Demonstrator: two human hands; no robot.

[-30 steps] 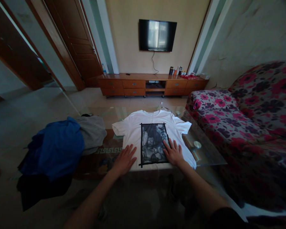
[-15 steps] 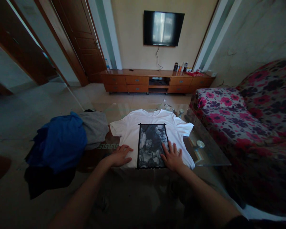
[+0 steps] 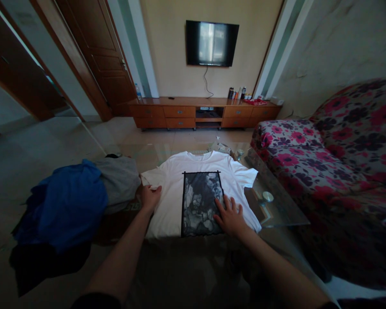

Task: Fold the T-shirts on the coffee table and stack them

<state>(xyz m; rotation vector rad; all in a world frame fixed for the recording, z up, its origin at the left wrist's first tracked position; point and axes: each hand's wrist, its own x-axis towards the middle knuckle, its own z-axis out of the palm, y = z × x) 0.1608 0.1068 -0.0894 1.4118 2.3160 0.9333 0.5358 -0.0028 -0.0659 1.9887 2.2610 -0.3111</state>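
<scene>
A white T-shirt (image 3: 170, 201) with a dark rectangular print (image 3: 201, 206) lies spread on the glass table, its collar pointing away from me. At its left edge, just below the left sleeve, my left hand (image 3: 150, 198) is closed on the fabric; the fingertips are partly hidden. Flat on the right side of the print rests my right hand (image 3: 231, 216), fingers spread and pressing on the shirt.
A pile of clothes with a blue garment (image 3: 73, 201) and a grey one (image 3: 119, 182) sits at the left. The glass table (image 3: 289, 212) has its corner at the right, beside a flowered sofa (image 3: 296, 150). Beyond stand a wooden TV cabinet (image 3: 180, 113) and a wall-mounted television (image 3: 212, 43).
My left hand has moved from lying on the shirt's lower left up to its left edge below the sleeve, and closed there. My right hand stays flat on the print. The view has shifted slightly.
</scene>
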